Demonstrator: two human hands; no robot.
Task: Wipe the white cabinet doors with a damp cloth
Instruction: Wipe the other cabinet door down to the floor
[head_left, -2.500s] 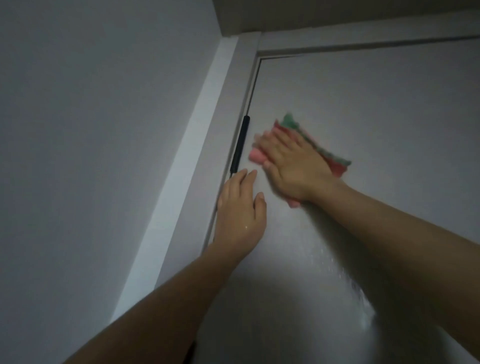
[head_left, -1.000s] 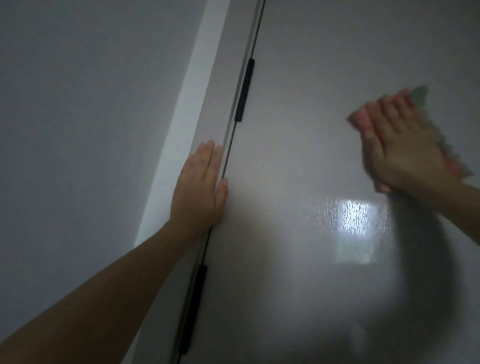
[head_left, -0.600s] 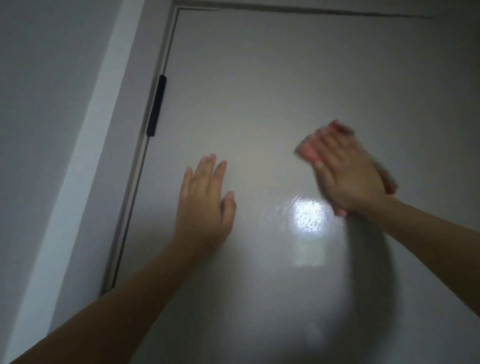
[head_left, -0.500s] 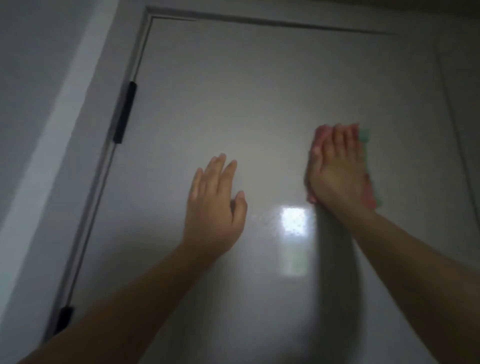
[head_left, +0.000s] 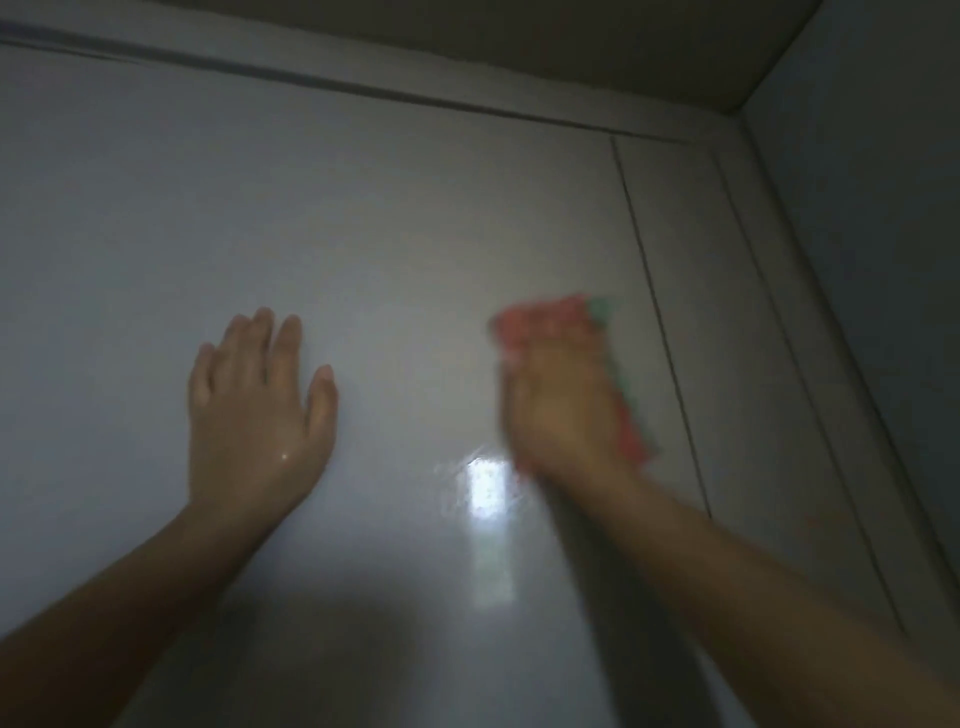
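Note:
A glossy white cabinet door (head_left: 363, 218) fills the view, with a bright reflection low in its middle. My left hand (head_left: 254, 410) lies flat on the door, fingers straight and pointing up. To its right, my right hand (head_left: 563, 410) presses a pink and green cloth (head_left: 550, 319) flat against the door near its right edge. The cloth shows above my fingertips and along the hand's right side; hand and cloth are blurred.
The door's right edge gap (head_left: 660, 322) runs down beside the cloth, with a narrow white panel (head_left: 727, 338) beyond it. A side wall (head_left: 883, 234) closes the right. The top frame (head_left: 415, 85) and ceiling (head_left: 623, 41) lie above.
My right hand has carried the cloth from the hinge side across to the door's right edge. My left hand has shifted from the left frame onto the door face. The view has panned right.

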